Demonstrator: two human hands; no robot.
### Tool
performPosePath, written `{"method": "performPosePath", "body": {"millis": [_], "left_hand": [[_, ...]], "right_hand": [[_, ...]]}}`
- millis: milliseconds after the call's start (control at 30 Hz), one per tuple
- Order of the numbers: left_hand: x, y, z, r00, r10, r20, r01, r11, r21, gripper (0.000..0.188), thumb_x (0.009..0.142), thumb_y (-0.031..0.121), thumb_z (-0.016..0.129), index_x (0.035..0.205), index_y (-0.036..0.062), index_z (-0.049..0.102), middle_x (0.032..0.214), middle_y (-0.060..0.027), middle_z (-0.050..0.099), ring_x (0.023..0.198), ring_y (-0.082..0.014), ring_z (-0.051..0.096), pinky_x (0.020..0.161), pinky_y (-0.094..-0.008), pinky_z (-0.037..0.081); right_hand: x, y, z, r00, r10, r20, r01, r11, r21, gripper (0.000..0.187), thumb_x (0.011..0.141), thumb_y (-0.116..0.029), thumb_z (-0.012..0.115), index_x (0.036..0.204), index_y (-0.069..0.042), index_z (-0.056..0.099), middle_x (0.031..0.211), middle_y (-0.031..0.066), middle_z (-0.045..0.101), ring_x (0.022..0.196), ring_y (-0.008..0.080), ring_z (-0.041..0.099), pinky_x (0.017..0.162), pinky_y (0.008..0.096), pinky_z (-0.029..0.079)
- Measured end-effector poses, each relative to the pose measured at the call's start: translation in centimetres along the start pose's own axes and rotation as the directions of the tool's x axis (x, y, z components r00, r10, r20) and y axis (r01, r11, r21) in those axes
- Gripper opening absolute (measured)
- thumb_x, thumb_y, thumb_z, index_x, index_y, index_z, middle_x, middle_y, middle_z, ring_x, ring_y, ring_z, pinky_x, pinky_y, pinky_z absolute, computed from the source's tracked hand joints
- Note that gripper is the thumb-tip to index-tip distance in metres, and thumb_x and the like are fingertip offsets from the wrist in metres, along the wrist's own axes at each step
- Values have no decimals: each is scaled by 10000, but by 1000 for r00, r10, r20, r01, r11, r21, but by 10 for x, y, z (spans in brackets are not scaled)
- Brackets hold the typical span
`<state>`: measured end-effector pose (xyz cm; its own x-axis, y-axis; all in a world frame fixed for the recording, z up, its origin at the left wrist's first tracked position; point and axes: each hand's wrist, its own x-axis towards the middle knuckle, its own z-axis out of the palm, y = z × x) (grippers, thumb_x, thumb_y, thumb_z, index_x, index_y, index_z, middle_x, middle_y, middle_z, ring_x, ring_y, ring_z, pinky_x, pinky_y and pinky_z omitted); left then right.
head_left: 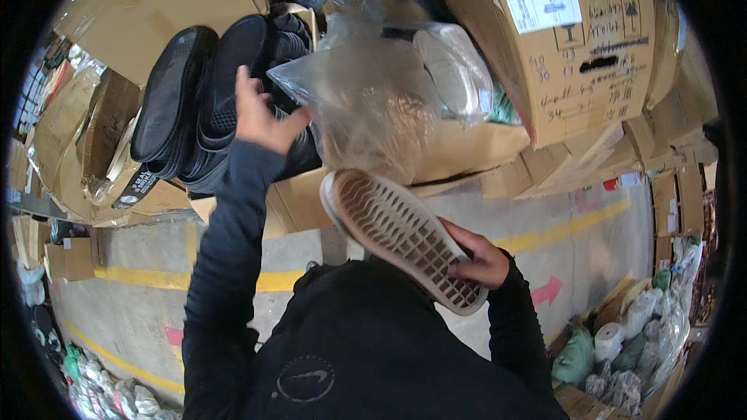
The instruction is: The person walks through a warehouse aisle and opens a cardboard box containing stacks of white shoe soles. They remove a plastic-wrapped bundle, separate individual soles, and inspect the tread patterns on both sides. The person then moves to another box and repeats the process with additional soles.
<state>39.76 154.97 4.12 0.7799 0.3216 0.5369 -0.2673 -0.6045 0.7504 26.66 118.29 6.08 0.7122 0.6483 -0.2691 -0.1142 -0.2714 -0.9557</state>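
My right hand (478, 262) grips the heel end of a pale shoe sole (405, 233), its ribbed and gridded hollow side facing up. Just in front of my body, the sole hangs tilted, toe toward the upper left. My left hand (267, 117) is raised with fingers apart and holds nothing. Behind it, black shoe soles (173, 97) are stacked in an open carton. A clear plastic bag (373, 93) lies over the carton to the right of that hand. Further right, white soles (454, 70) show inside clear plastic.
A large cardboard box (583, 54) with a white label and handwriting stands at the upper right. More cartons (78, 124) line the left. Bagged goods (622, 342) are piled at the lower right. Yellow lines (140, 278) mark the grey floor.
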Motion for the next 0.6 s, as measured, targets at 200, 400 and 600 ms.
{"method": "performPosePath", "body": {"millis": [200,400,600], "left_hand": [[78,29,67,781,-340,524,618,296,-728,146,847,57,613,961,-27,649,680,-105,605,570,-223,605,522,-329,520],[98,110,100,852,362,379,-274,924,-267,290,856,324,686,868,35,711,724,-129,606,624,-202,585,590,-336,470],[110,154,100,726,483,489,-363,874,-324,450,974,474,517,979,86,745,562,57,409,481,-69,374,456,-258,322]], "right_hand": [[-9,39,19,852,-61,-519,232,934,271,794,754,-106,594,1480,14,293,1369,122,516,1250,207,486,1085,340,335],[-22,24,8,639,-26,-769,334,910,247,800,747,12,508,1505,-13,254,1360,138,518,1207,191,515,1037,306,384],[-50,-36,-2,789,114,-603,86,953,292,856,682,-108,599,1480,8,312,1379,142,517,1256,218,494,1096,327,313]]}}
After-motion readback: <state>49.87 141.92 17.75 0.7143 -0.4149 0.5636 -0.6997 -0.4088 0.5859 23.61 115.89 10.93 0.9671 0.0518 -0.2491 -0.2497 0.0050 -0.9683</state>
